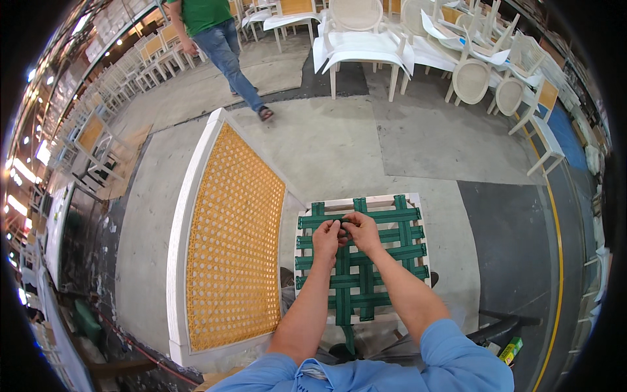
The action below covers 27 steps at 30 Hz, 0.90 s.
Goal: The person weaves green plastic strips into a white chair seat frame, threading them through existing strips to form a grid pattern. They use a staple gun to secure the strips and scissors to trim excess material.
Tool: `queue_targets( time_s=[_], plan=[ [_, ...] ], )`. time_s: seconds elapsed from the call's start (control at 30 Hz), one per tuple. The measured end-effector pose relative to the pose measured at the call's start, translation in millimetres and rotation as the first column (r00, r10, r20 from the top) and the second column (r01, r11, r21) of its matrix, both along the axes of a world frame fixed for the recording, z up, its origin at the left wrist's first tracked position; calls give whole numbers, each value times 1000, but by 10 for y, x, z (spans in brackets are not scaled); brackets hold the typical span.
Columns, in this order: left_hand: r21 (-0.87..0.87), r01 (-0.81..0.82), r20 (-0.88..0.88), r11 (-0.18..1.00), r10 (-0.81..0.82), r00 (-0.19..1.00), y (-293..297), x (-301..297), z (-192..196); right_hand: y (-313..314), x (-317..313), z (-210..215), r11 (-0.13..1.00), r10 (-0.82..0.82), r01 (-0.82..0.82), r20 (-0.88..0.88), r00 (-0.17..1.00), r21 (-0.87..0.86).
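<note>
Now apparently pinching small dark piece (341,223) betw. closed fingers of L hand (325,242) and R hand (361,232), abt equally near both; holding it over far half of green webbing (366,279), right of cane panel (235,242); can't tell long axis.

The green straps (366,279) look like woven cloth webbing, kinda matt with a slight sheen and fine ribbing. Seat frame (415,200) under them is pale, bare-looking wood. That back panel (235,242) is honey-coloured open-weave cane, bumpy all over, set in a white frame (184,228) that looks like painted wood with visible grain. Floor (326,150) reads as dull, scuffed concrete. White sheets (366,46) are smooth, paper or plastic, can't tell. Blue shirt (385,377) is soft matt cloth, jeans (225,52) faded denim.
</note>
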State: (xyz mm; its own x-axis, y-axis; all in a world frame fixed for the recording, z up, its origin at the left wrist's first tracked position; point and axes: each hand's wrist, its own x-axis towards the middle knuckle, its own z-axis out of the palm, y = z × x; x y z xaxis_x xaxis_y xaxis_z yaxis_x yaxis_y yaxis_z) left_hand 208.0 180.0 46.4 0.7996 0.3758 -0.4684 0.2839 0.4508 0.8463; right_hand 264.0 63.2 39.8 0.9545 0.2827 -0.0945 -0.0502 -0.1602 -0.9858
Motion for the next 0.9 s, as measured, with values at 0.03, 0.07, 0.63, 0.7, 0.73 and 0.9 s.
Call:
queue_targets(
  time_s=[0.03, 0.07, 0.63, 0.7, 0.73, 0.9],
  plan=[
    [-35, 9, -80, 999, -12, 997, 9, 13, -6, -3, -28, 16, 997, -47, 45, -33, 998, -62],
    [-46, 4, -3, 999, -4, 1000, 8, 14, -14, -19, -64, 35, 998, -34, 37, 64, 997, -48],
    [435, 57, 58, 899, -91, 994, 86, -14, -97, -59, -63, 174, 964, 89, -3, 315, 945, -265],
    [676, -10, 143, 737, -118, 983, 101, -15, -122, -60, -49, 193, 966, 110, -8, 385, 916, -257],
    [739, 36, 72, 673, -132, 989, 107, -11, -130, -63, -40, 199, 953, 107, -9, 309, 945, -304],
    [795, -96, 147, 599, -36, 989, 64, 61, -132, -4, 174, 108, 934, 194, -43, 401, 895, -356]
  ],
)
